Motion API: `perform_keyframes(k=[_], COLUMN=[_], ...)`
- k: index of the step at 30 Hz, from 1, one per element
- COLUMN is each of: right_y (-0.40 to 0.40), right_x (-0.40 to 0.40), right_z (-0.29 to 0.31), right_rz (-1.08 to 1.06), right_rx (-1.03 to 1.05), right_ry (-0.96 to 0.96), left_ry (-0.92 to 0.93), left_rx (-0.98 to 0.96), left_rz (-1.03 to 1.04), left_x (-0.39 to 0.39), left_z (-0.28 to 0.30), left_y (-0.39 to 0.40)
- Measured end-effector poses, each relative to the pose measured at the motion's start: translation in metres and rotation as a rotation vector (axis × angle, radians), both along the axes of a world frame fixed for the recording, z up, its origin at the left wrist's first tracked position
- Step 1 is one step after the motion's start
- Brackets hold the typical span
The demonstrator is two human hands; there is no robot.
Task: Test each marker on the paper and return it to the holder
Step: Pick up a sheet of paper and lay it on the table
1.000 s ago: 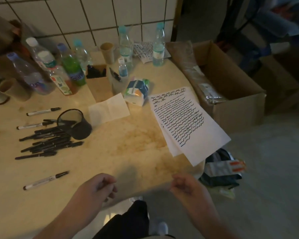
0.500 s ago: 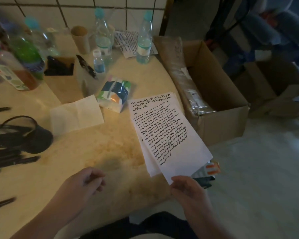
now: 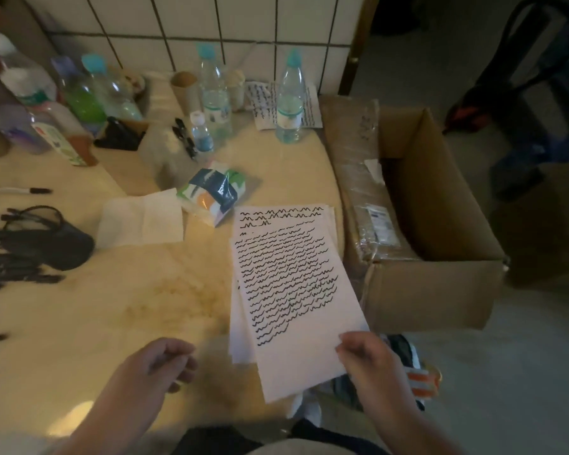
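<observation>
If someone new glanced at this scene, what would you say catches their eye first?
Most striking is the white paper covered in rows of black squiggles, overhanging the table's right edge with the right hand pinching its near corner. Next, the dark markers spilled beside the tipped black holder at far left, then the open cardboard box on the right.

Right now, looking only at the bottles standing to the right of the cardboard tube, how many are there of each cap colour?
Teal-capped bottles: 2
White-capped bottle: 1
Total: 3
</observation>
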State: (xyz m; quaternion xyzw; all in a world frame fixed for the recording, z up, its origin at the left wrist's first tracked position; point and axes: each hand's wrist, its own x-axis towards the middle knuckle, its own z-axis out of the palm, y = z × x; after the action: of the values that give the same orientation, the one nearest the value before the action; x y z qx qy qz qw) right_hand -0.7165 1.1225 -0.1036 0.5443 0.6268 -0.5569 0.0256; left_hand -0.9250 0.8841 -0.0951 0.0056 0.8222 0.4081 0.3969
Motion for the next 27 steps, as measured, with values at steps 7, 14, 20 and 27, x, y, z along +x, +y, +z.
perform_keyframes(k=[7, 14, 20, 27], right_y=[0.051, 0.054, 0.057, 0.036], right_x=[0.017, 0.017, 0.011, 0.004], right_z=[-0.041, -0.046, -0.011, 0.018], right_rz=[0.067, 0.141, 0.196, 0.109], right_rx=[0.058, -0.065, -0.030, -0.062], right_ry=[-0.239, -0.216, -0.096, 0.015], left_ry=[0.062, 0.092, 0.106, 0.106], left_rx=[-0.001, -0.040, -0.050, -0.028], left_rz=[0.105, 0.151, 0.119, 0.112], left_x=[0.049, 0.071, 0.074, 0.055], left_z=[0.010, 0.017, 0.027, 0.033], left_y=[0.011, 0.015, 0.016, -0.007])
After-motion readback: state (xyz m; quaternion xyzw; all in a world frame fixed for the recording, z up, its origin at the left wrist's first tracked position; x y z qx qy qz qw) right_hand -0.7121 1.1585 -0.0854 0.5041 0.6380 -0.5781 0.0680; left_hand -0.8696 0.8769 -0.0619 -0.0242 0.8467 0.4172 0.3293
